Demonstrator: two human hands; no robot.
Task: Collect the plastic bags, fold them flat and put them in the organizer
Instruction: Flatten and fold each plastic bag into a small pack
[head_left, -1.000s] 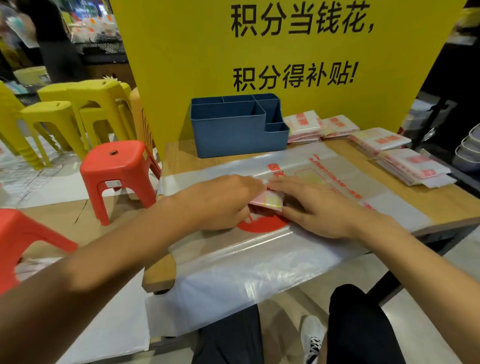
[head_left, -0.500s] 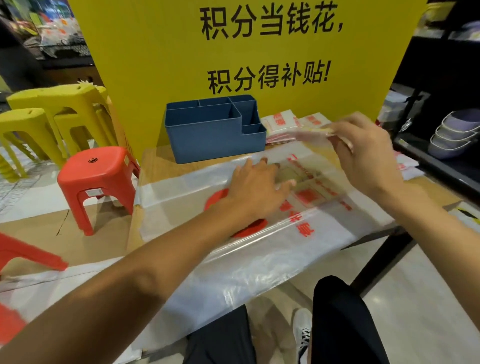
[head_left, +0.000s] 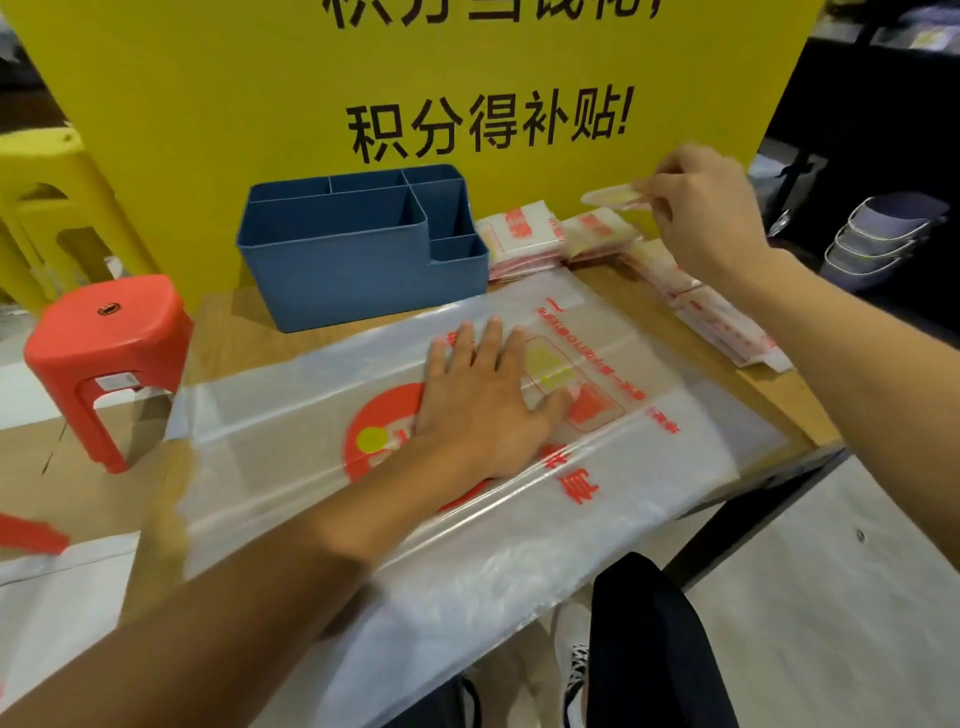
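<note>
A large clear plastic bag (head_left: 291, 457) with red print lies spread flat over the wooden table (head_left: 234, 338), its near part hanging over the front edge. My left hand (head_left: 483, 400) presses flat on its middle, fingers straight. My right hand (head_left: 701, 213) pinches a small folded bag (head_left: 613, 196) in the air at the back right, above the stacks of folded bags (head_left: 524, 236). The blue organizer (head_left: 353, 249) stands at the back of the table, left of those stacks; the compartments I can see into hold nothing.
A big yellow sign (head_left: 260, 104) rises right behind the organizer. More folded bags (head_left: 727, 322) run along the table's right edge. A red stool (head_left: 104, 332) and yellow stools (head_left: 47, 182) stand to the left. Stacked bowls (head_left: 878, 234) sit on a shelf at right.
Both hands finished folding a small bag on the spread one. My right hand then carried it up and back to the right, over the stacks; my left hand went flat on the spread bag.
</note>
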